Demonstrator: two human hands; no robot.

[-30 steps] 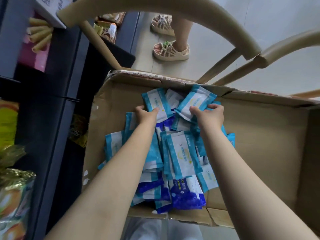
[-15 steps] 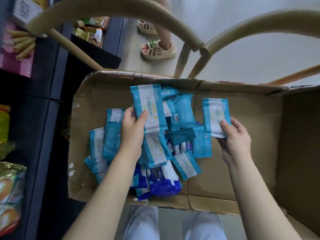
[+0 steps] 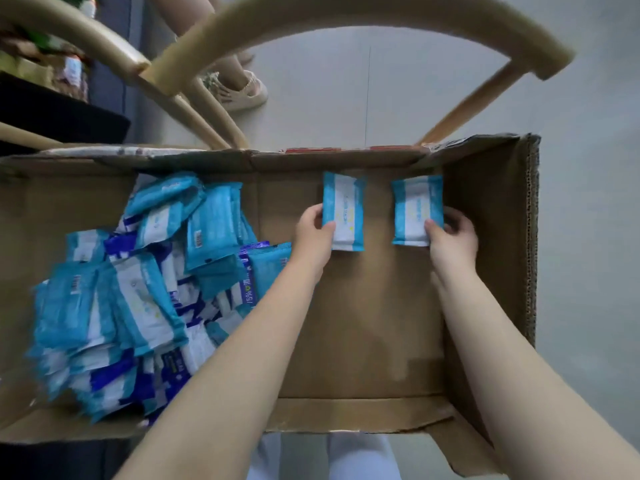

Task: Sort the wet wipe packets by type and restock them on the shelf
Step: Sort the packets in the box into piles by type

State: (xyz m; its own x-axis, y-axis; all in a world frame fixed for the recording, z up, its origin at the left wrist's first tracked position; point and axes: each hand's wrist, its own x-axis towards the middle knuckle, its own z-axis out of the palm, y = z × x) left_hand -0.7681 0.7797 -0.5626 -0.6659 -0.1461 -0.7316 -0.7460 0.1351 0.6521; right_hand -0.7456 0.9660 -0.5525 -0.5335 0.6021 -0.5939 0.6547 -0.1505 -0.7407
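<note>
Firmly, curled fingers (image 3: pixel 327 228) of the left hand (image 3: pixel 313 233) pinch the near edge of a light-blue wet wipe packet (image 3: pixel 343 209). The right hand (image 3: pixel 452 237) grips a matching second packet (image 3: pixel 417 209) at its three o'clock, the two apart. Both are toward one o'clock in the cardboard box (image 3: pixel 363 323), with the mixed pile (image 3: pixel 138 289) at nine o'clock.

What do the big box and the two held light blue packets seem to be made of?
The box looks like matte brown corrugated cardboard: fluting shows along its cut right edge. The left packet in the left hand and the right packet in the right hand seem thin printed plastic film, smooth, with flat sealed ends; blur leaves doubt.
</note>
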